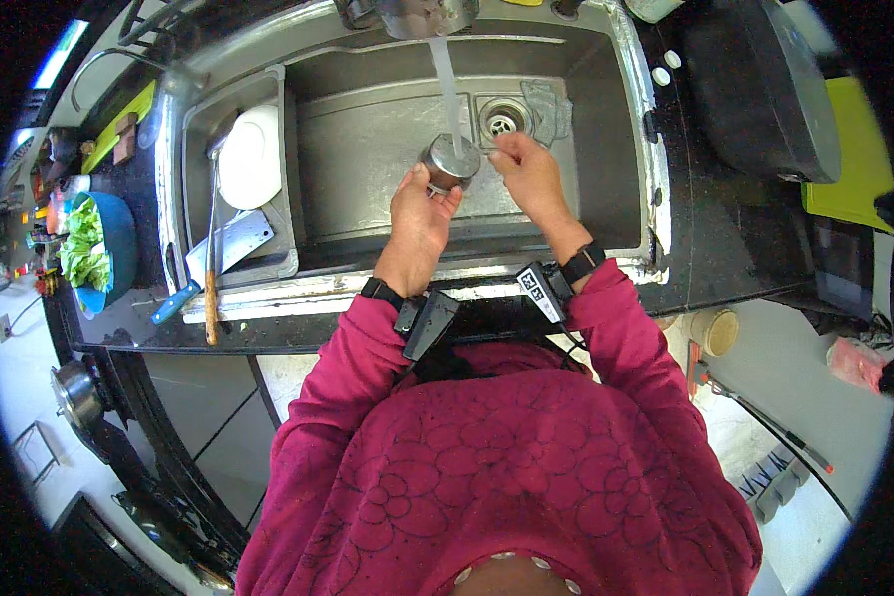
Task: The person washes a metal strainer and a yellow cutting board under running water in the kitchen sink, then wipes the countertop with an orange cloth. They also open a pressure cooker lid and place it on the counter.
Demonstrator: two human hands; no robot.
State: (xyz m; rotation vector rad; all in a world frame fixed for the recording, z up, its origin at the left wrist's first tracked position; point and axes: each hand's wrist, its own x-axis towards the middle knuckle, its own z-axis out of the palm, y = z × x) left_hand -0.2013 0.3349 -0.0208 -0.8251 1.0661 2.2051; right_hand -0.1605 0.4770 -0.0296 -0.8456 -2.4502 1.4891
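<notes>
My left hand (422,214) grips a small round metal container (450,164) from below and the left side. A stream of water (446,89) runs down onto it inside the steel sink (368,199). Just to the right, my right hand (532,179) is closed in a pinch, close to the container's rim; whatever may be between those fingertips is too small to make out. Beyond the right hand lie the drain (503,117) and a crumpled grey cloth (548,107).
Left of the basin, a tray (290,199) holds a white dish (251,159), a cleaver (233,243) and a long wooden-handled utensil (211,288). A blue bowl of leafy greens (117,248) stands farther left. On the right counter sits a large black object (760,89) beside two white caps (661,75).
</notes>
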